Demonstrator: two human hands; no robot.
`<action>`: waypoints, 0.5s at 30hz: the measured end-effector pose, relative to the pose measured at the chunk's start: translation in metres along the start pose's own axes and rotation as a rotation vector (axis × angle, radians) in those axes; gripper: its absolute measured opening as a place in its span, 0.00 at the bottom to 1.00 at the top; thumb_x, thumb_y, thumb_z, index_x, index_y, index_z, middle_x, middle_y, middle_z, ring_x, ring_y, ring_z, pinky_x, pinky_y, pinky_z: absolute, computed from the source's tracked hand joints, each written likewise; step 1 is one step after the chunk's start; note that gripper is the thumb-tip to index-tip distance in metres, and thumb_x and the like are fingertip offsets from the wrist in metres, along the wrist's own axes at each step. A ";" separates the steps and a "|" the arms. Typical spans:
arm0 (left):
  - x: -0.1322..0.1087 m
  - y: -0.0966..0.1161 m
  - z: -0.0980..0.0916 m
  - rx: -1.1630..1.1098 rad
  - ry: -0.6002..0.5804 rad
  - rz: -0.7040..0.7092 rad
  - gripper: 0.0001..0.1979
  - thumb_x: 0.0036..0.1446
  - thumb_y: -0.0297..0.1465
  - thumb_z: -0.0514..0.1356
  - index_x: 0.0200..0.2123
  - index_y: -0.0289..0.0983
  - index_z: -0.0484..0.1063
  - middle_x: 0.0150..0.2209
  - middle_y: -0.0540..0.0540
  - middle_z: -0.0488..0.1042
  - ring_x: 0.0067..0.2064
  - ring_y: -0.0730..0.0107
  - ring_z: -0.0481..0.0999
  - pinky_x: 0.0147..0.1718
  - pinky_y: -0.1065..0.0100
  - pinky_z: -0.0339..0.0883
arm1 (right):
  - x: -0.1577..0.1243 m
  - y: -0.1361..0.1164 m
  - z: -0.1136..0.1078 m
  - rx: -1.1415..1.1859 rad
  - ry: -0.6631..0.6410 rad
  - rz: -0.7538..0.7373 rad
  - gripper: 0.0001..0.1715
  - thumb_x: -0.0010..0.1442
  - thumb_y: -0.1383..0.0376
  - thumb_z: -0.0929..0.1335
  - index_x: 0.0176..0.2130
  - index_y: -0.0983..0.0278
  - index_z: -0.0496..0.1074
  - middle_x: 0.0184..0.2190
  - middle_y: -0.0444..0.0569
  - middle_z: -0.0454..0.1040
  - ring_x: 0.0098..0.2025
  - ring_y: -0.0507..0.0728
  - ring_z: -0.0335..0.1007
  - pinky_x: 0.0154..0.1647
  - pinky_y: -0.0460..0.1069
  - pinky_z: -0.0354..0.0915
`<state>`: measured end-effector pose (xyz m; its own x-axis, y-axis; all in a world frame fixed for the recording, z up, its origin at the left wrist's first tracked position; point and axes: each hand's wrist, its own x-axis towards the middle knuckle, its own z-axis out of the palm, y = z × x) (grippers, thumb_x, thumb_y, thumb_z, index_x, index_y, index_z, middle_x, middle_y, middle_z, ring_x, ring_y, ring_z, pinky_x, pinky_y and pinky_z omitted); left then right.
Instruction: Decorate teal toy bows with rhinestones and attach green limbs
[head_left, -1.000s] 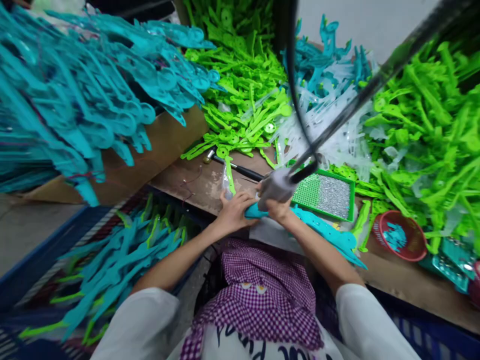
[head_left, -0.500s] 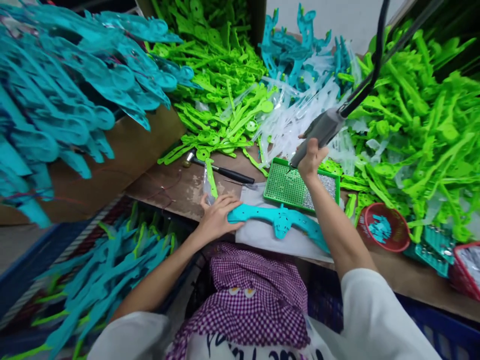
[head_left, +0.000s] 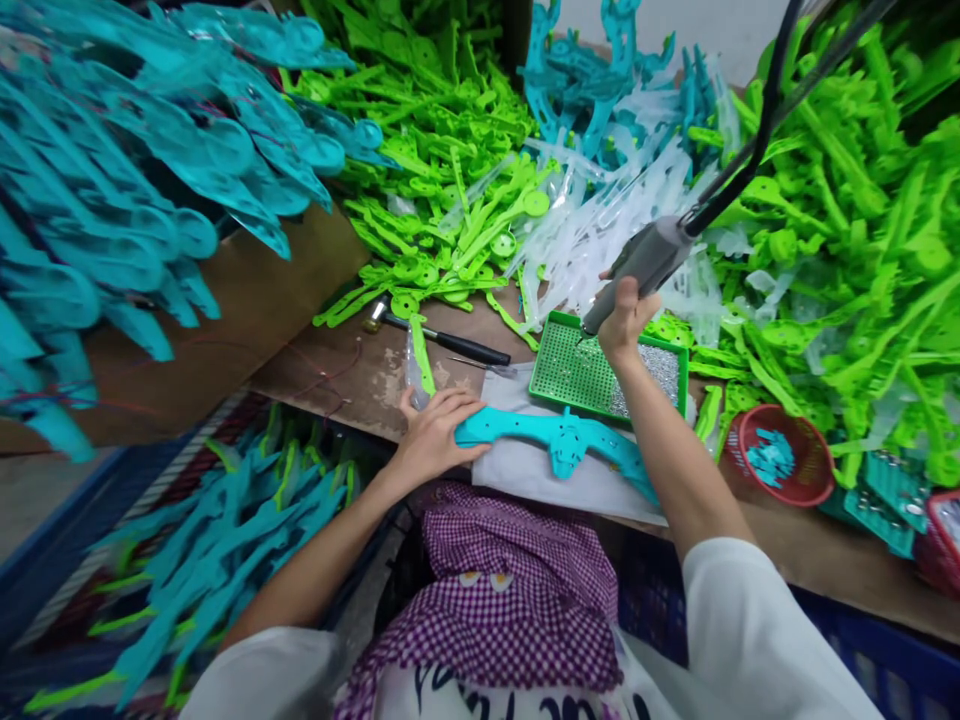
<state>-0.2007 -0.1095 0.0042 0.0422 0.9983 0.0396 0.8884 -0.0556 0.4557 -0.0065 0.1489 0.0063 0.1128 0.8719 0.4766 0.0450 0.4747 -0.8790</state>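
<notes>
My right hand (head_left: 625, 318) is wrapped round a grey electric screwdriver (head_left: 651, 262), its cable running up to the right. The tip of the screwdriver is over the green perforated tray (head_left: 564, 378), at whose right side small silver screws (head_left: 660, 370) lie heaped. My left hand (head_left: 441, 430) grips the left end of a long turquoise plastic part (head_left: 517, 424), which lies on a white cloth (head_left: 517, 474). Out past the left fingers sticks a light-green plastic arm (head_left: 420, 352) with a clear piece beside it; my fingers hide where these meet the turquoise part.
Behind my left hand lies a hammer (head_left: 465, 345). Heaps of green parts (head_left: 450, 180) and clear strips (head_left: 600, 230) fill the back. Turquoise parts (head_left: 150, 170) overhang at left. A red basket (head_left: 814, 480) stands right; a blue crate (head_left: 45, 540) sits lower left.
The view has shifted slightly. My right hand still holds the screwdriver over the tray, and my left hand keeps its grip on the turquoise part. Little else differs.
</notes>
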 end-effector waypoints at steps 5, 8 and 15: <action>0.000 0.000 0.000 0.006 0.004 0.001 0.26 0.50 0.44 0.66 0.52 0.43 0.73 0.52 0.42 0.75 0.57 0.48 0.67 0.62 0.38 0.32 | -0.003 0.001 0.000 0.039 -0.002 -0.002 0.33 0.57 0.39 0.60 0.29 0.64 0.73 0.15 0.38 0.62 0.17 0.49 0.61 0.19 0.46 0.58; 0.000 0.000 0.000 0.008 0.005 0.003 0.26 0.50 0.44 0.66 0.52 0.43 0.72 0.52 0.42 0.75 0.57 0.49 0.67 0.63 0.38 0.27 | -0.005 0.001 0.002 0.019 0.003 0.000 0.33 0.56 0.39 0.60 0.29 0.63 0.73 0.16 0.39 0.63 0.18 0.49 0.62 0.20 0.46 0.59; -0.001 -0.001 0.002 -0.018 0.003 -0.006 0.26 0.50 0.45 0.66 0.52 0.43 0.72 0.53 0.42 0.74 0.57 0.49 0.66 0.62 0.40 0.36 | 0.002 -0.036 -0.002 0.154 0.074 -0.007 0.30 0.53 0.38 0.61 0.29 0.61 0.69 0.20 0.42 0.65 0.16 0.48 0.59 0.17 0.47 0.57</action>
<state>-0.2004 -0.1109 0.0022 0.0352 0.9986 0.0394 0.8802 -0.0497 0.4719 -0.0060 0.1333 0.0383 0.1859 0.8598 0.4756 -0.1057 0.4987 -0.8603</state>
